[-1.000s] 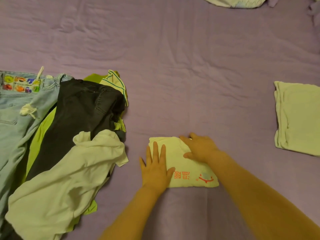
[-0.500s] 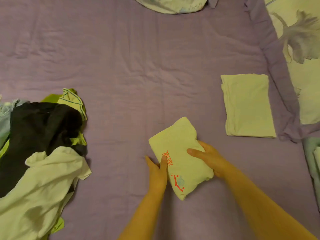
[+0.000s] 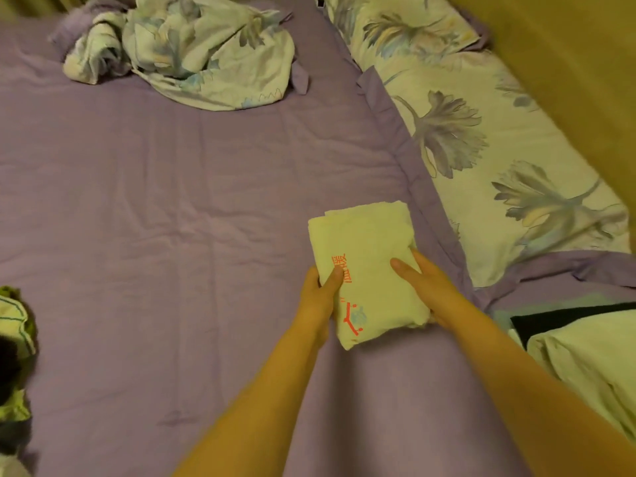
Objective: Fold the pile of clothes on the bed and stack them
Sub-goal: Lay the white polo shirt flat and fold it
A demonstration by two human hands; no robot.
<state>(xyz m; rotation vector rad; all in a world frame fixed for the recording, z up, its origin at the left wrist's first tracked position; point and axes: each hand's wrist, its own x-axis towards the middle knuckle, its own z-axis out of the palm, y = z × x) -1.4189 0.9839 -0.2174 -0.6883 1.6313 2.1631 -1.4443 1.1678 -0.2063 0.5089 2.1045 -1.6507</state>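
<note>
Both hands grip the folded pale shirt by its sides, left hand thumb on top, right hand likewise, near the right edge of the purple bed, beside the floral pillow

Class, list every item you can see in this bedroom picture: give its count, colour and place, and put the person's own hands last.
folded T-shirt: one, pale yellow with red print, held over the bed, right of centre.
bed cover: one, purple, across most of the view.
crumpled floral cloth: one, white with purple and blue flowers, top left.
floral sheet: one, white with purple flowers, along the right.
unfolded clothes pile: one, green, white and dark, left edge.
pale clothes: count unclear, pale green over something dark, lower right.
left hand: one, grips the T-shirt's left edge.
right hand: one, holds its right side.
</note>
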